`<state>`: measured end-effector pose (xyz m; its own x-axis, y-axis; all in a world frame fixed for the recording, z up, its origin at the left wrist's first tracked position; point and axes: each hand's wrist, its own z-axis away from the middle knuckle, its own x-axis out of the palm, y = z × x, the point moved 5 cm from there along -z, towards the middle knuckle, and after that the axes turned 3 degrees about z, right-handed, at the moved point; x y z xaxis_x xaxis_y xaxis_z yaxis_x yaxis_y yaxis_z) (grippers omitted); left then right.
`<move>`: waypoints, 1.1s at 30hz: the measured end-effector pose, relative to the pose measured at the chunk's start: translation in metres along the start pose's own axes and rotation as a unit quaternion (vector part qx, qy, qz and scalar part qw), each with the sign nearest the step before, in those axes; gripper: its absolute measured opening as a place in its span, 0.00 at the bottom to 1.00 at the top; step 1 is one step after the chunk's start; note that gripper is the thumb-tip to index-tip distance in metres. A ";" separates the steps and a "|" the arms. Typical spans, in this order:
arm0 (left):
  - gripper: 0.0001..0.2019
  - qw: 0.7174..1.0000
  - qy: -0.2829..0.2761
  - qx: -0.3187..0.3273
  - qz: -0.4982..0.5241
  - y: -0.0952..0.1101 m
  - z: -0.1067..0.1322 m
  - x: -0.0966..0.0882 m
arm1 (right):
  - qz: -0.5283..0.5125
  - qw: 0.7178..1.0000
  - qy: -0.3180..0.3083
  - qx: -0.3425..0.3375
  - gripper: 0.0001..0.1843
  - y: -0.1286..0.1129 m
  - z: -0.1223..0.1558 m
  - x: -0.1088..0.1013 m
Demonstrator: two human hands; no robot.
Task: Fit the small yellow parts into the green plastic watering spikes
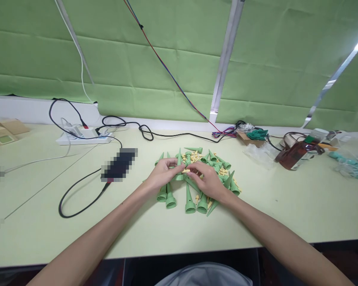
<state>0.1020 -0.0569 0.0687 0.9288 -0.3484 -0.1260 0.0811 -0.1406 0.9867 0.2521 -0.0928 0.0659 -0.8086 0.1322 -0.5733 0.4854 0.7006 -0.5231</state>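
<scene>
My left hand (163, 172) is closed around a green plastic cone spike (179, 156), which stands roughly upright with its wide collar at the bottom. Pinched between the fingertips of my right hand (208, 179) is a small yellow plastic piece (186, 171), touching or right beside the side of that cone. Under and around both hands lies a loose pile of similar green cones (190, 204), some standing and some on their sides. Many small yellow pieces (197, 155) are scattered among them, mostly behind my hands. My fingers partly hide the held parts.
Left of the pile lies a dark, blurred-out device (119, 165) on a black cable. A white power strip (85, 138) sits farther back. At right are a brown bottle (296, 155), clear plastic bags (261, 155) and a small cardboard box (250, 139). The table's front edge runs below my forearms.
</scene>
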 end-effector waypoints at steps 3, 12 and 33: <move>0.16 1.000 -0.001 0.002 0.003 0.000 0.000 0.000 | -0.004 1.000 0.002 0.001 0.06 0.000 0.000 0.000; 0.17 1.000 -0.013 -0.006 -0.004 -0.005 -0.002 0.000 | 0.001 1.000 0.003 -0.002 0.06 -0.001 0.001 0.002; 0.18 1.000 -0.003 -0.011 -0.025 0.001 0.002 0.002 | 0.017 1.000 -0.004 0.014 0.08 0.001 0.001 0.004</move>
<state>0.1030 -0.0595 0.0687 0.9216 -0.3466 -0.1748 0.1343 -0.1379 0.9813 0.2497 -0.0918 0.0623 -0.7891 0.1490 -0.5959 0.5208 0.6767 -0.5205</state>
